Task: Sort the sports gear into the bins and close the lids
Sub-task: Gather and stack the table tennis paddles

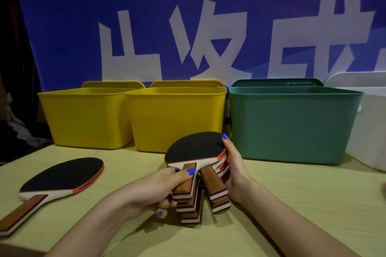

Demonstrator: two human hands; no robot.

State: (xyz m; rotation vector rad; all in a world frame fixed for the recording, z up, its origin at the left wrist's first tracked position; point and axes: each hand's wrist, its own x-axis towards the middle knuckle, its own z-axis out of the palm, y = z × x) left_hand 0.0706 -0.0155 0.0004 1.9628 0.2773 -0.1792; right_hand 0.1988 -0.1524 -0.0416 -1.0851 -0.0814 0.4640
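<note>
A blue banner (208,16) with big white characters covers the whole back wall. It hangs down behind the table (292,204), which has a pale yellow-green top. On the far left the room is very dark, and something crumpled and pale (15,123) lies there beside the table edge; I cannot tell what it is. The light is dim and falls mostly on the table.

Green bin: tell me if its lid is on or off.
Off. The green bin stands open-topped, its lid propped upright behind it.
</note>
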